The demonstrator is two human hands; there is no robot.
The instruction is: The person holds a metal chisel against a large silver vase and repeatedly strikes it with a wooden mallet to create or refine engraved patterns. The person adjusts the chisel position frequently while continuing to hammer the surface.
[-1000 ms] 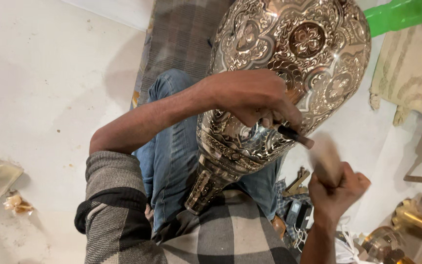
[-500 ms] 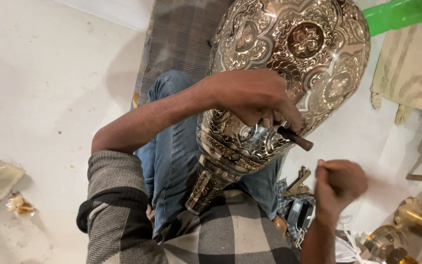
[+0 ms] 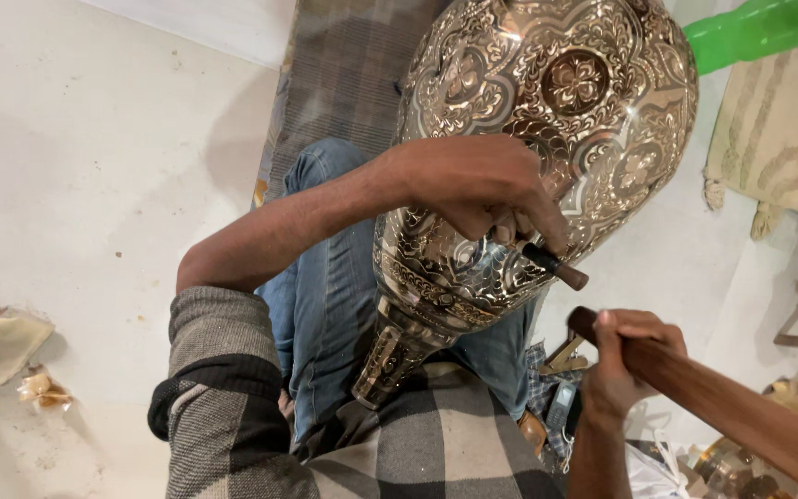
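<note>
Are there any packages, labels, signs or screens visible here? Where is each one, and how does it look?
None that can be told. The engraved metal vase bears only floral ornament.
The small clutter on the floor below the vase, beside the right hand, is too unclear to call a package.

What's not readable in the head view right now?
- Punch tip: hidden under left hand.
- Wooden stick: far end cut off by the frame's right edge.
- Engraved metal vase: top cut off by the upper edge.
- Tools beside the knee: small, unclear.
</note>
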